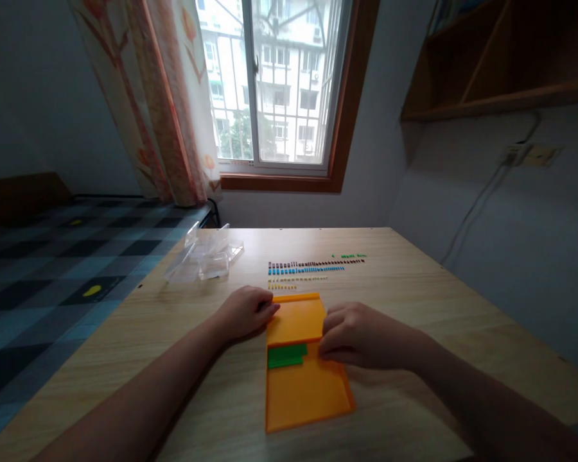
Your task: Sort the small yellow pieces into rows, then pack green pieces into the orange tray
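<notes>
On pale wood table (404, 282), L hand (248, 311), fingers curled, touches far L corner of orange rectangular plastic tray (308, 401) w/ green strips (285, 357) inside; R hand (354, 333), fingers bunched, at R rim; can't tell if either grips.

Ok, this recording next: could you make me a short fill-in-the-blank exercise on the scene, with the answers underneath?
1. The strip lying inside the orange tray, close to its dividing ridge, is coloured ____.
2. The left hand is at the tray's left side, and the right hand is at its ____ side.
3. On the table, the row of small pieces between the dark row and the yellowish rows is ____.

Missing words: green; right; blue.
</notes>
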Available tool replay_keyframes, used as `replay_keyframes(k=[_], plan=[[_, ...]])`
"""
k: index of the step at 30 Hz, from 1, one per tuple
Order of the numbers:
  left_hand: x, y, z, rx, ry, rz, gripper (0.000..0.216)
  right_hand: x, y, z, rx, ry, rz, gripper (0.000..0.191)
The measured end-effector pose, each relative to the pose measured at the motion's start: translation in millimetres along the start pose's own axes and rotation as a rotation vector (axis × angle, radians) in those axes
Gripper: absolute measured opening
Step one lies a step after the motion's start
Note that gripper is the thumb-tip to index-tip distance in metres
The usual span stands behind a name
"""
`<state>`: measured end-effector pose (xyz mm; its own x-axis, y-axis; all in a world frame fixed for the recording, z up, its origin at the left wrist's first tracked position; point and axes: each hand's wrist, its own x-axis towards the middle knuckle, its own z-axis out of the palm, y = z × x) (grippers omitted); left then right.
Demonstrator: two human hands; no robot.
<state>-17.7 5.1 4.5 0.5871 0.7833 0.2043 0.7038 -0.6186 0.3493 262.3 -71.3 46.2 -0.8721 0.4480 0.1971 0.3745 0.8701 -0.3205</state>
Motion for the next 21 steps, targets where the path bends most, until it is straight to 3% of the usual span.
replay_keyframes(k=[4,9,21], plan=[[0.8,-1.1,1.0,0.000,-0.006,-0.006,0.039,-0.6,-4.9,16.6,-0.089,-0.024,-0.059,0.017],[1.6,-3.7,2.2,0.002,-0.014,-0.005,0.039,-1.1,-12.1,19.9,-0.211,0.001,-0.017,0.018],[2.6,0.8,1.0,-0.005,0.011,0.019,0.041,2.5,-13.8,21.9,-0.188,-0.064,-0.070,0.014]])
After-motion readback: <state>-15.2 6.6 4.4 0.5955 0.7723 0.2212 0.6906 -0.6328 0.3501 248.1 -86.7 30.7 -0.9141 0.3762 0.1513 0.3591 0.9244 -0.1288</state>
